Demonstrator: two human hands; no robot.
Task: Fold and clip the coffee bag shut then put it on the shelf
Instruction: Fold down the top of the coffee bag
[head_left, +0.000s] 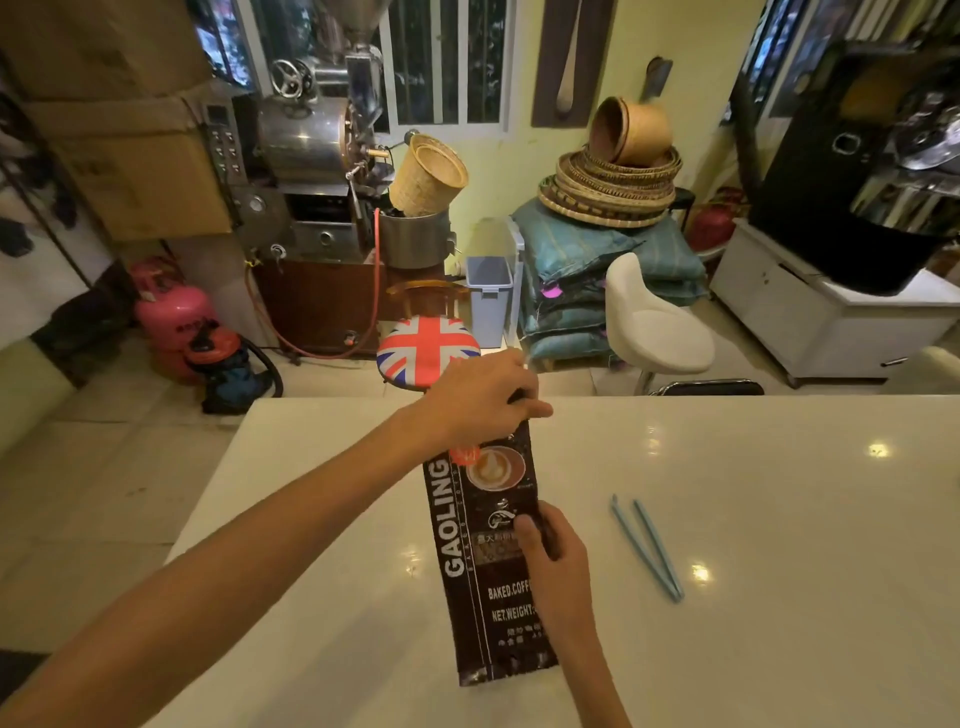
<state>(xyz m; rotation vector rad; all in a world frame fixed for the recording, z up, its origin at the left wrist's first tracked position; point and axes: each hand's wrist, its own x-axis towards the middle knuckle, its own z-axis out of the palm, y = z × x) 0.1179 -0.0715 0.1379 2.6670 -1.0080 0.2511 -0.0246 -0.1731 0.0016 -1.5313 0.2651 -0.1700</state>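
- A glossy white counter fills the foreground, with small ceiling-light reflections on it.
- Pale floor tiles spread to the left.
- The back wall is yellow, with a white-framed barred window.
- A steel coffee roaster stands beneath stacked cardboard boxes.
- A pink gas cylinder sits on the floor beside it.
- A Union Jack stool and a white moulded chair stand behind the counter.
- Woven baskets are piled on teal sacks.
- A white cabinet at right carries a black machine.
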